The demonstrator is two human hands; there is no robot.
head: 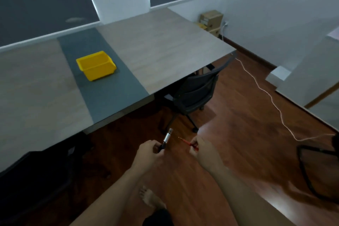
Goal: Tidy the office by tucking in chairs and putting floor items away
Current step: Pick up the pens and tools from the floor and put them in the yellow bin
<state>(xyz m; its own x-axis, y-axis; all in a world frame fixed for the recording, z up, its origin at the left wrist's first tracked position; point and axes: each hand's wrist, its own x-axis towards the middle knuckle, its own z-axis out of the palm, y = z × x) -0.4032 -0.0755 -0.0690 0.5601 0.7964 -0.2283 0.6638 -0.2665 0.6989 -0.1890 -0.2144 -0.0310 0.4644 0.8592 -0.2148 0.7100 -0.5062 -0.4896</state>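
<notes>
- Bare foot [149, 197] on the dark wooden floor [229, 124], at the bottom of the view, below both outstretched forearms; the person is standing and looking down at the hands.
- Left hand [149, 154] is closed around the black handle of a small tool [166, 139] whose silver metal barrel points up and away from the fist. It may be a driver handle or a torch; the blur leaves that unclear.
- Right hand [203, 149], just beside the left, pinches a thin red-handled screwdriver [190, 144] between fingertips, its fine tip aimed toward the silver barrel. The two items are near each other but apart.
- Held chest-forward like this, both look like small things gathered for putting away, judging by the task.
- Beyond and to the left of the hands stands a long grey desk [165, 51] with a darker centre strip. On that strip sits an open yellow bin [96, 65], which appears empty and is the likely home for the two tools.
- Straight ahead of the hands, a black mesh office chair [196, 91] is already pushed partway under the desk edge.
- To the right of the right hand, a second black chair [319, 167] stands out in the open, not yet tucked in.
- White cable [271, 97] trails across the floor beyond the right hand, toward a wall socket near a cardboard box [211, 19].
</notes>
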